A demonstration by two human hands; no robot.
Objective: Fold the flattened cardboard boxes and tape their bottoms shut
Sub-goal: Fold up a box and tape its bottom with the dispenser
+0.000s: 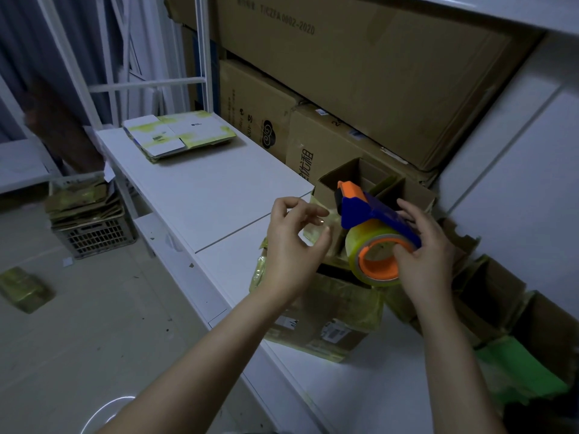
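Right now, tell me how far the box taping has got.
Done: several boxes stand open by the wall. In hand: right hand grips the tape dispenser, left hand pinches its tape end above a box. Left: a flat stack on the table.

You face a white table (203, 195) on a pale floor (94, 333); a white metal frame (204, 51) rises at its far end. Grey curtains (18, 39) hang left; the light is dim.

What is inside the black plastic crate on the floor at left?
Flattened cardboard boxes with yellowish tape on them, stacked unevenly and rising above the rim of the crate. The crate's walls hide the lower part of the stack.
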